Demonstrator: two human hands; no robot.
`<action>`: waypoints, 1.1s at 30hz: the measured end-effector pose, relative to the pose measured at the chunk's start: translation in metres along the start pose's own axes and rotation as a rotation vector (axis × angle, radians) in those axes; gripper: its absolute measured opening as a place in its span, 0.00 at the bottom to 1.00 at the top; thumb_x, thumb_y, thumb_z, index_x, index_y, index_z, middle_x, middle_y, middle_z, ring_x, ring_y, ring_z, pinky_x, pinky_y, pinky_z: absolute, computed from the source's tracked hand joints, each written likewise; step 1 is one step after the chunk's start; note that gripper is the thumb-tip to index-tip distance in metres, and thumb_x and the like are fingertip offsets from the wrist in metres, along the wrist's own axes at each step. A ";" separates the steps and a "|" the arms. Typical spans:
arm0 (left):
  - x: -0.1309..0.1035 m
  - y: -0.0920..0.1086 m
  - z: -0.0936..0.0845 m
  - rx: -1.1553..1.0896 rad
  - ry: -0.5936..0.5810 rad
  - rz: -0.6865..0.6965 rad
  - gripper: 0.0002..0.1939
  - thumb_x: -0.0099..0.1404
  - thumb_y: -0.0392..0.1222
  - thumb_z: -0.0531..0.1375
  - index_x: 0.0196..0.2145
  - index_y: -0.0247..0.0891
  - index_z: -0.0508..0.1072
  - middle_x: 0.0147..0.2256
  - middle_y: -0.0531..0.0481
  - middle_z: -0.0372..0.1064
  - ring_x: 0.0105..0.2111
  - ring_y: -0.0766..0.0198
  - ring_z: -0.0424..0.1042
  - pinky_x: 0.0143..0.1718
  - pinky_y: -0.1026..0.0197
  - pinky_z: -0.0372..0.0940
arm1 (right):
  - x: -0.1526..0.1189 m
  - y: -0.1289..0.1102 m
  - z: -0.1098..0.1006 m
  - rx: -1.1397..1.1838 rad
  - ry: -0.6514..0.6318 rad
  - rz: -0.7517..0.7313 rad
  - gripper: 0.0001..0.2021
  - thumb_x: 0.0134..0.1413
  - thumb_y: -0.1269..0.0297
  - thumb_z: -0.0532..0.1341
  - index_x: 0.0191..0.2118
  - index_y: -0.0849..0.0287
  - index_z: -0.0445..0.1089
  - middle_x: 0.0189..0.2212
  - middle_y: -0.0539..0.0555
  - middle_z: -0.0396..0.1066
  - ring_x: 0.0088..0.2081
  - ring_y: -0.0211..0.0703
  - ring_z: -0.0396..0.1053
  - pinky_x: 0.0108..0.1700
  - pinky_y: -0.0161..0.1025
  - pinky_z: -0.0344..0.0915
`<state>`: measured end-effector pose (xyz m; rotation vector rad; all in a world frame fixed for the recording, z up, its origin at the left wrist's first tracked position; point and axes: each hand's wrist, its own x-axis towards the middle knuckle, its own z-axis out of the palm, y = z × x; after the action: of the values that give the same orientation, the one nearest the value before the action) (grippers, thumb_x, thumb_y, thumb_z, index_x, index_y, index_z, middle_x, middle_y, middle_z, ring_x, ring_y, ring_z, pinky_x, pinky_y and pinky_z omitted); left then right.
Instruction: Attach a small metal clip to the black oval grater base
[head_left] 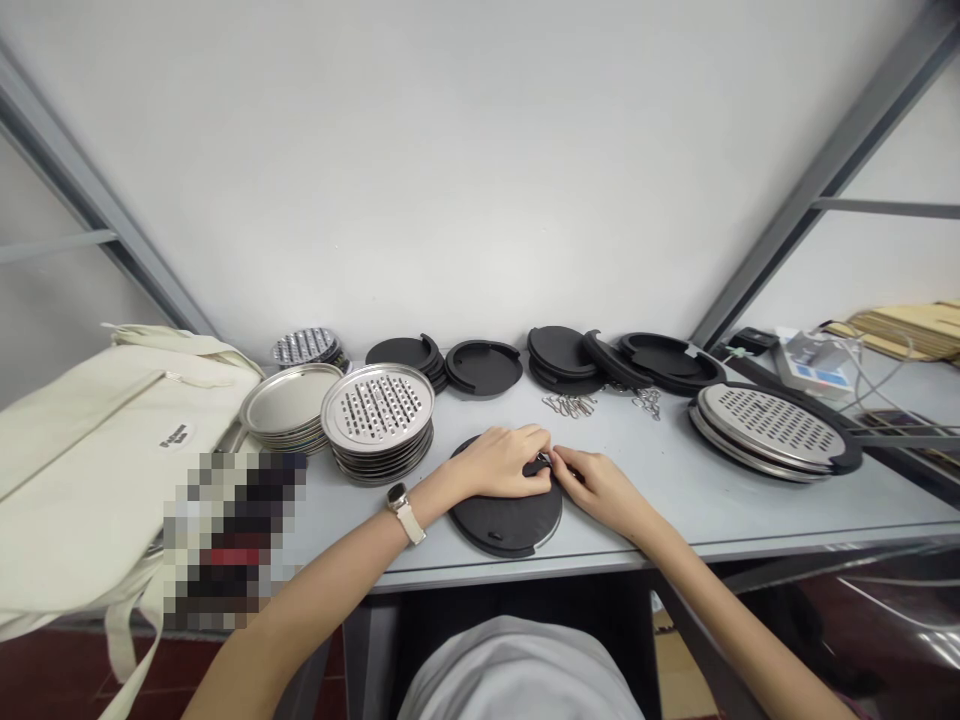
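Pale clothing (517,670) of the person, foreground, in front of the bench (637,520). A round black disc (506,525) lies near the bench's front edge. Left hand (506,462): grip closed on a small black part (535,466) over the disc. Right hand (596,490): grip pinched just beside it (any held object hidden by the fingers). Beyond: stacked perforated metal plates (382,405), black round pieces (484,370), metal clips (570,405)

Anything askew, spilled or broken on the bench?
One thing askew: at the back, right of centre, a black ring sits aslant among its neighbours, not flat. The metal clips lie loose in small tangles in front, perhaps just set out that way. No spill or damage that I can see.
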<state>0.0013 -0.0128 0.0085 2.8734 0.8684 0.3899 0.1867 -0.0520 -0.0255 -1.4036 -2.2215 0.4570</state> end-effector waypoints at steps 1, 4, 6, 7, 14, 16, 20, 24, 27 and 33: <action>0.000 0.000 0.000 -0.001 0.003 0.004 0.07 0.61 0.44 0.54 0.34 0.39 0.62 0.36 0.52 0.66 0.30 0.65 0.66 0.29 0.62 0.57 | 0.000 0.000 0.000 0.000 0.000 0.001 0.16 0.64 0.60 0.45 0.26 0.56 0.60 0.21 0.50 0.66 0.22 0.39 0.62 0.27 0.33 0.55; 0.000 0.000 0.000 -0.007 0.005 0.010 0.07 0.61 0.44 0.54 0.34 0.39 0.62 0.36 0.51 0.67 0.31 0.65 0.66 0.29 0.62 0.57 | 0.000 0.000 0.000 0.000 -0.004 0.002 0.16 0.64 0.60 0.45 0.26 0.56 0.60 0.21 0.50 0.66 0.22 0.39 0.62 0.28 0.33 0.55; 0.000 0.000 -0.001 -0.009 0.004 0.009 0.07 0.61 0.44 0.54 0.34 0.39 0.62 0.36 0.51 0.67 0.31 0.64 0.66 0.29 0.62 0.57 | 0.000 0.000 0.000 0.000 -0.003 0.002 0.16 0.64 0.60 0.45 0.26 0.56 0.60 0.21 0.50 0.66 0.22 0.39 0.62 0.28 0.33 0.55; 0.000 0.000 -0.001 -0.008 0.006 0.009 0.07 0.61 0.44 0.54 0.34 0.39 0.62 0.36 0.51 0.67 0.31 0.64 0.66 0.29 0.62 0.57 | 0.000 0.000 0.000 0.001 -0.002 0.001 0.16 0.63 0.60 0.45 0.26 0.56 0.60 0.21 0.50 0.66 0.22 0.39 0.62 0.28 0.33 0.55; 0.000 0.000 0.000 -0.003 0.018 0.021 0.06 0.61 0.44 0.54 0.34 0.39 0.61 0.36 0.52 0.67 0.30 0.65 0.66 0.28 0.62 0.56 | 0.000 0.001 0.001 0.007 -0.008 0.009 0.16 0.64 0.60 0.45 0.26 0.56 0.59 0.21 0.49 0.65 0.22 0.38 0.61 0.28 0.33 0.54; 0.000 -0.001 0.001 -0.005 0.028 0.029 0.06 0.61 0.44 0.54 0.33 0.39 0.61 0.35 0.52 0.67 0.30 0.65 0.66 0.28 0.62 0.56 | 0.000 0.002 0.001 0.011 -0.007 0.004 0.16 0.64 0.60 0.45 0.27 0.56 0.59 0.21 0.50 0.65 0.23 0.38 0.61 0.28 0.33 0.54; 0.000 -0.002 0.001 -0.008 0.039 0.035 0.07 0.61 0.44 0.54 0.32 0.39 0.61 0.35 0.52 0.67 0.29 0.65 0.66 0.27 0.62 0.55 | -0.001 0.002 0.001 0.010 -0.012 -0.001 0.15 0.64 0.60 0.45 0.27 0.56 0.59 0.21 0.50 0.65 0.23 0.38 0.61 0.28 0.33 0.54; 0.000 -0.002 0.001 -0.003 0.036 0.032 0.06 0.61 0.44 0.54 0.33 0.39 0.61 0.35 0.52 0.67 0.29 0.65 0.66 0.27 0.62 0.55 | -0.001 0.002 0.001 0.010 -0.011 0.004 0.16 0.64 0.60 0.45 0.26 0.56 0.58 0.21 0.50 0.65 0.23 0.39 0.61 0.28 0.33 0.54; 0.000 -0.001 0.001 -0.004 0.030 0.030 0.06 0.61 0.43 0.54 0.33 0.39 0.61 0.35 0.52 0.67 0.29 0.65 0.66 0.27 0.62 0.55 | -0.001 0.002 0.001 0.015 -0.012 0.006 0.16 0.64 0.60 0.45 0.26 0.56 0.58 0.22 0.50 0.65 0.23 0.39 0.61 0.29 0.34 0.54; 0.001 -0.001 0.001 0.000 0.019 0.028 0.06 0.61 0.43 0.54 0.33 0.39 0.61 0.35 0.52 0.67 0.30 0.65 0.66 0.28 0.62 0.56 | -0.001 0.003 0.002 0.014 -0.014 0.004 0.15 0.64 0.59 0.45 0.27 0.56 0.58 0.21 0.49 0.65 0.23 0.39 0.61 0.29 0.34 0.54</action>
<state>0.0015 -0.0117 0.0074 2.8891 0.8320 0.4202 0.1884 -0.0513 -0.0289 -1.4025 -2.2225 0.4838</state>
